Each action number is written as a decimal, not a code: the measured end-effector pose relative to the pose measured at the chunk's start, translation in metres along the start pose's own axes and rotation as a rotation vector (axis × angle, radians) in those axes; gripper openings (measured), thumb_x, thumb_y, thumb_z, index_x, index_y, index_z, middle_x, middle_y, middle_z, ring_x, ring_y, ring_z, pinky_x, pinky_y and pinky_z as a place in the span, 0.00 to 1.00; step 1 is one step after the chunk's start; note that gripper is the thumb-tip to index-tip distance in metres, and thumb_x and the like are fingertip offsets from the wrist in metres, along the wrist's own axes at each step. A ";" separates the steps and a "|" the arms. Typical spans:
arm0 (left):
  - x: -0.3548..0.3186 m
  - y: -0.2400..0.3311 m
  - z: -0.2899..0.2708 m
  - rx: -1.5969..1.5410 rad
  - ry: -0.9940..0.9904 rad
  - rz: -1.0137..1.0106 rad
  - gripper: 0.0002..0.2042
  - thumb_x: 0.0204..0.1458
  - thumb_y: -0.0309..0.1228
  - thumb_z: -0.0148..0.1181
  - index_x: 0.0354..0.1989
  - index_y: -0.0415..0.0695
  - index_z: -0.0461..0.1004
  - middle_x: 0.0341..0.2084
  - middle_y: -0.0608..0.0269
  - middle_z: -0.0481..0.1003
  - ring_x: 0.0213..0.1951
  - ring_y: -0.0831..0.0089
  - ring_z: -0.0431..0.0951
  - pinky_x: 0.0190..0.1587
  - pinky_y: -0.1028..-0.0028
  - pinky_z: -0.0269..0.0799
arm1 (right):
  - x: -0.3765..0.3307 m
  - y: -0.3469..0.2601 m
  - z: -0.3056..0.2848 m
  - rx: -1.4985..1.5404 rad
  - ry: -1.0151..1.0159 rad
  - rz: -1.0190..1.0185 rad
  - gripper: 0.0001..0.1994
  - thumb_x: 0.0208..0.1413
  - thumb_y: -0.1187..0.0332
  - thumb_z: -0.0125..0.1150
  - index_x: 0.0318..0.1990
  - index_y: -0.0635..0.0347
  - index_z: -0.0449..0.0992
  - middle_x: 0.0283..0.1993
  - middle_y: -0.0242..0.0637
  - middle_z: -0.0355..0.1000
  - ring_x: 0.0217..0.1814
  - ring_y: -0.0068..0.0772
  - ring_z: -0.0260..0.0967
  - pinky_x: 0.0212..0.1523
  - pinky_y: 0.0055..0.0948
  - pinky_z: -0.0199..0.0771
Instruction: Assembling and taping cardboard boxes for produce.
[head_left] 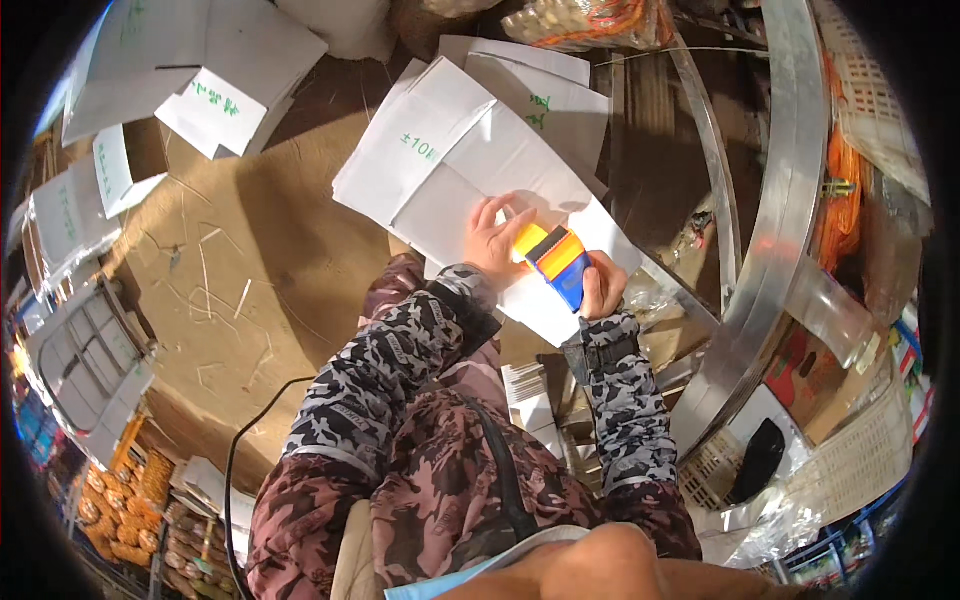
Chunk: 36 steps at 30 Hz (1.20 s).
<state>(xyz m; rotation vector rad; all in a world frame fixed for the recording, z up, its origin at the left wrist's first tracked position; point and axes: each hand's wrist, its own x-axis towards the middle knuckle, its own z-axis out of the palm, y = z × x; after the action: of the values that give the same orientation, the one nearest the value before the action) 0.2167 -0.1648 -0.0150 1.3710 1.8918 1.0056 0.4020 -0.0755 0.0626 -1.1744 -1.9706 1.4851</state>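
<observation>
In front of me, over a stack of white cardboard sheets [455, 175], is a small yellow, orange and blue object [562, 262] with a dark band across it; its exact kind is not clear. Its blue end sits in the closed fingers of my right hand [603, 285]. My left hand [490, 238] is at the yellow end, fingers bent around it, with part of the grip hidden. Green marks show on the upper part of the cardboard, and the sheets lie tilted, reaching down toward my lap.
Brown cardboard [210, 200] with loose strips covers the left side. More white carton pieces [215, 110] stand at upper left. A curved metal rail [785, 170] runs along the right, beside a cream plastic basket [840, 465]. A black cable [232, 470] curves by my left arm.
</observation>
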 end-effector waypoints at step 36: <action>-0.037 0.029 -0.014 -0.801 0.230 -0.025 0.25 0.44 0.23 0.61 0.56 0.49 0.76 0.62 0.52 0.67 0.65 0.51 0.60 0.66 0.55 0.54 | -0.009 -0.030 0.030 -0.327 -0.105 -0.169 0.33 0.42 0.59 0.75 0.54 0.65 0.66 0.43 0.47 0.75 0.43 0.48 0.77 0.44 0.39 0.76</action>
<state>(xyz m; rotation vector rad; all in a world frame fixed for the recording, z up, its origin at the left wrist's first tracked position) 0.2312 -0.1985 0.0180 0.7747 1.3751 1.7136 0.3738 -0.1030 0.0811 -1.0382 -2.3871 1.1929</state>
